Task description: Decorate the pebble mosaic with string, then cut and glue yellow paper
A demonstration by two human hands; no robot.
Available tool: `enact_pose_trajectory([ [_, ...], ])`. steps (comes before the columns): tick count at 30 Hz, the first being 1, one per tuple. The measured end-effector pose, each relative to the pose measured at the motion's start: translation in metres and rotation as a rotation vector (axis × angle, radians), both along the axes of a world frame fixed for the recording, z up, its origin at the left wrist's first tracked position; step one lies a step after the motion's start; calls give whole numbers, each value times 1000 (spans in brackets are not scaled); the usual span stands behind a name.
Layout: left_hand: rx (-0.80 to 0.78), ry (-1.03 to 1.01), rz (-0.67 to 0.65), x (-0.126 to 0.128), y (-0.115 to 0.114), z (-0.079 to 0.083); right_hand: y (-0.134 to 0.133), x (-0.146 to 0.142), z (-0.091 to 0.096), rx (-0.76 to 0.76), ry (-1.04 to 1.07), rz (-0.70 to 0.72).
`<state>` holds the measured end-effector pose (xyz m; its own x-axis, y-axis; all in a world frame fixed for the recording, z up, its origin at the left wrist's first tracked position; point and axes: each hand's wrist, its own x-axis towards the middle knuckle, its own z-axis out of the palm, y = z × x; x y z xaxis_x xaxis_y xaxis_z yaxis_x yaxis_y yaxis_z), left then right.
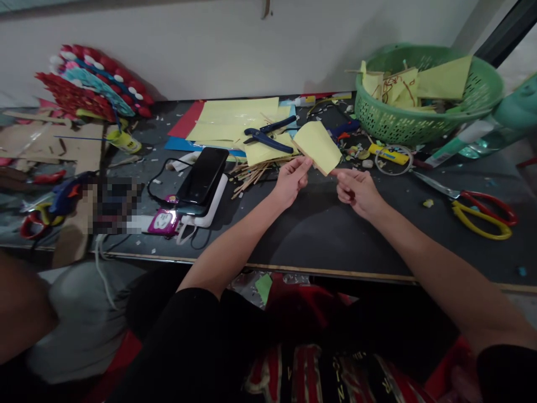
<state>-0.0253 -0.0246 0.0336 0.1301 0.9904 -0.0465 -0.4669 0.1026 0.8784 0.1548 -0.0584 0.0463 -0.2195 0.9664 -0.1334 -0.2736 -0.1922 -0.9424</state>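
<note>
A small piece of yellow paper (pixel 319 146) is held up over the dark table, with what looks like a thin wooden strip along its lower edge. My left hand (pixel 295 178) pinches its lower left corner. My right hand (pixel 356 189) is closed at its lower right corner, fingers curled. Just behind lie blue-handled pliers (pixel 271 139) on larger yellow sheets (pixel 230 117). Left of my left hand is a bundle of thin wooden sticks (pixel 251 174). Scissors with red and yellow handles (pixel 474 210) rest to the right of my right hand.
A green basket (pixel 428 123) with yellow paper pieces stands back right. A black phone (pixel 203 176) lies on a white power bank at left. A red and blue fan-shaped craft (pixel 96 84) leans against the wall. A glue stick (pixel 390 154) lies near the basket. Another person sits at left.
</note>
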Motion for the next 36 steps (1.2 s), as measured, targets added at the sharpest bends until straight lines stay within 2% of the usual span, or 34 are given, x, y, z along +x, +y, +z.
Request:
enact_pose_trajectory([
  [6,78,30,-23,3,-3,-3,-1,-4,-2,14,-5,-28],
  [11,144,107,17,6,-6,-7,1,-2,-5,-22,22,-13],
  [19,239,231,84,6,-12,-3,1,-1,-9,9,-47,-42],
  [25,197,263,181,4,-10,-5,2,-2,-7,26,-50,-141],
  [30,163,240,238,4,-4,-7,5,0,-10,19,-72,-96],
  [36,243,318,187,5,-9,-9,4,0,-12,1,-78,-95],
])
